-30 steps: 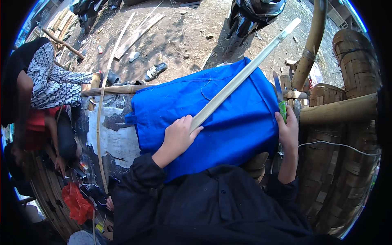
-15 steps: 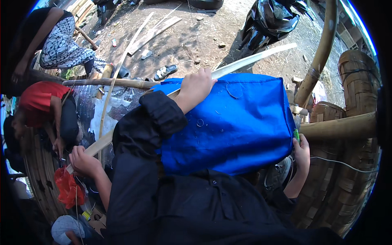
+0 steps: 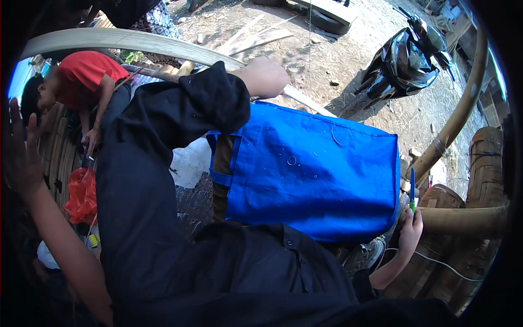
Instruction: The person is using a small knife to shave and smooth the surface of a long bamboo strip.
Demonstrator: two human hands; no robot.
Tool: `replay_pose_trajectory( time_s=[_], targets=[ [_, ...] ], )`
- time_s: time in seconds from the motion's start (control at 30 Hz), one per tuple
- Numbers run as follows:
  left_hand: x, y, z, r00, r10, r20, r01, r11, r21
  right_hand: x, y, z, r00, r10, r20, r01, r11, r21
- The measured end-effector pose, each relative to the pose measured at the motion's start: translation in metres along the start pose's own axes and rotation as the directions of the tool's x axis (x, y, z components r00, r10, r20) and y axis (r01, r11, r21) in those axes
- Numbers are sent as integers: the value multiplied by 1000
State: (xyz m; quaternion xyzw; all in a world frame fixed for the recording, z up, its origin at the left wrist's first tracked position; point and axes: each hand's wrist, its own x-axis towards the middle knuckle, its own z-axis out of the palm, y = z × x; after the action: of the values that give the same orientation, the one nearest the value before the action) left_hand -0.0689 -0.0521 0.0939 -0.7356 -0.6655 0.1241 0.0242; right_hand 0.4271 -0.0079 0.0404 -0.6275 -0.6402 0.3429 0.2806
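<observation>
My left hand [image 3: 268,76] is raised far out in front, closed on a long pale bamboo strip [image 3: 125,42] that arcs from the hand toward the upper left. Its black sleeve crosses the middle of the view. A blue cloth [image 3: 321,174] covers my lap below that arm. Low at the right edge of the cloth, my right hand [image 3: 410,231] grips a small knife [image 3: 412,191] with a green handle, its thin blade pointing up.
A person in a red shirt [image 3: 87,73] bends over at the upper left. Another person's open hand [image 3: 19,147] and forearm rise at the far left. Also around me: a red plastic bag [image 3: 81,196], a parked motorcycle [image 3: 408,57], woven bamboo baskets [image 3: 482,163], a thick bamboo pole [image 3: 455,122].
My left hand has swung the bamboo strip from across my lap up and away to the left. My right hand stayed low at the right with the knife. The view turned left.
</observation>
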Motion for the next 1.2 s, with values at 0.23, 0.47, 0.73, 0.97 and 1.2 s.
replay_pose_trajectory(
  time_s=[0.23, 0.47, 0.73, 0.97, 1.2],
  targets=[
    [-158, -21, -37, 931, -299, -210, 327, 938, 115, 41, -14, 2, 985, -160, 59, 154, 984, 85],
    [-333, 62, -45, 644, -725, -243, 747, 664, -3, 94, -63, 46, 931, -267, 248, 230, 958, 169],
    [-497, 200, -74, -61, -992, 113, 895, -105, -434, 98, -138, 114, 739, -514, 435, 493, 853, 170],
    [-547, 309, -67, -220, -961, 166, 865, -271, -422, 90, -182, 138, 624, -591, 511, 600, 781, 171],
    [-440, 173, -49, 380, -925, 10, 925, 379, -23, 99, -187, 142, 584, -639, 501, 626, 747, 223]
  ],
)
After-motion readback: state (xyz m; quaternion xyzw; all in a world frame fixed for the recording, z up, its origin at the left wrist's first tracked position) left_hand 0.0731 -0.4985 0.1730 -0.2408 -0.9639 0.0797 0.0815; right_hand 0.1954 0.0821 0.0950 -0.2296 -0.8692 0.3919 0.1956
